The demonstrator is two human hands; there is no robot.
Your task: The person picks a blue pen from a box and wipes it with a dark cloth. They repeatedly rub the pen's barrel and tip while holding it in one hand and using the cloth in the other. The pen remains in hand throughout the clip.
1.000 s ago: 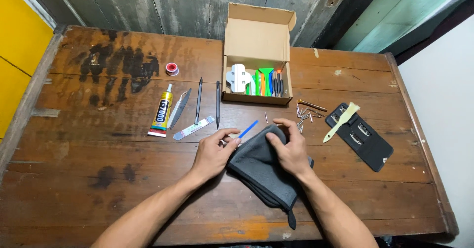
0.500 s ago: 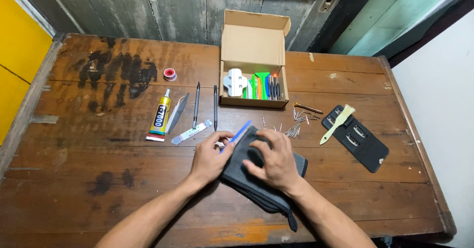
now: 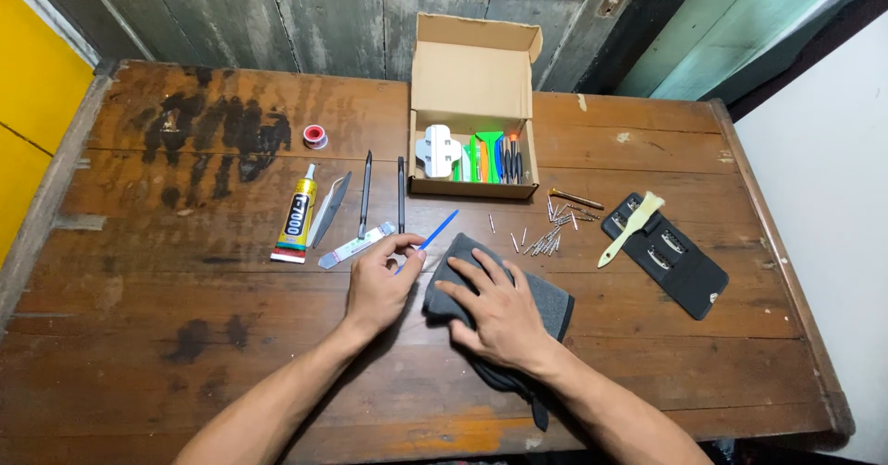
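My left hand [image 3: 381, 283] pinches a thin blue pry stick [image 3: 437, 235] between thumb and fingers, its tip pointing up and to the right. My right hand [image 3: 495, 310] lies flat, fingers spread, on a dark grey cloth pouch [image 3: 548, 304] near the table's front middle. Just left of the left hand lies a small white and green tool [image 3: 353, 246].
An open cardboard box [image 3: 474, 130] with white, green and orange tools stands at the back. A yellow glue tube [image 3: 297, 217], tweezers [image 3: 329, 210] and two dark pens [image 3: 366, 192] lie left. Loose screwdriver bits [image 3: 548, 234], a black bit holder [image 3: 668, 255] with a cream brush [image 3: 631, 228] lie right. A red tape roll [image 3: 315, 136] sits far left.
My right hand has slid from the pouch's far edge down onto its middle and flattened. My left hand, still pinching the blue stick, has drawn off the pouch to its left.
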